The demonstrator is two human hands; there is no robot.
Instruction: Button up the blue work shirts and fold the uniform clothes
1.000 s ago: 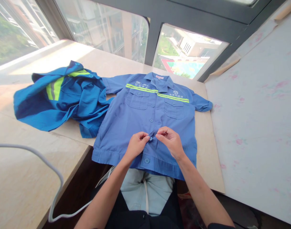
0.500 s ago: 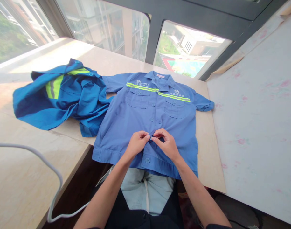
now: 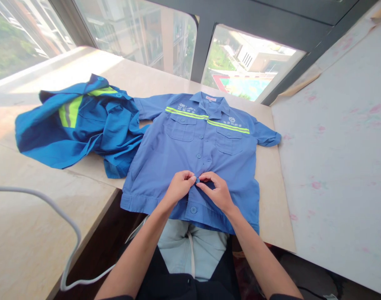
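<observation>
A blue short-sleeved work shirt [image 3: 165,166] with a yellow-green reflective stripe across the chest lies flat, front up, on the beige counter [image 3: 28,241]. Its hem hangs slightly over the counter's near edge. My left hand [image 3: 178,188] pinches the shirt's front placket from the left at a button [image 3: 197,180] low on the front. My right hand [image 3: 215,191] pinches the same spot from the right, fingertips meeting the left hand's. Another button [image 3: 193,210] shows just below the hands.
A second, darker blue garment [image 3: 80,125] with reflective stripes lies crumpled at the left, touching the shirt's sleeve. A white cable [image 3: 65,225] curves over the counter's left front. A pale pink-flecked sheet [image 3: 337,158] covers the right side. Windows run along the back.
My right hand has moved left and closed in on the button, so both hands' fingertips now meet at the placket. The view has shifted slightly.
</observation>
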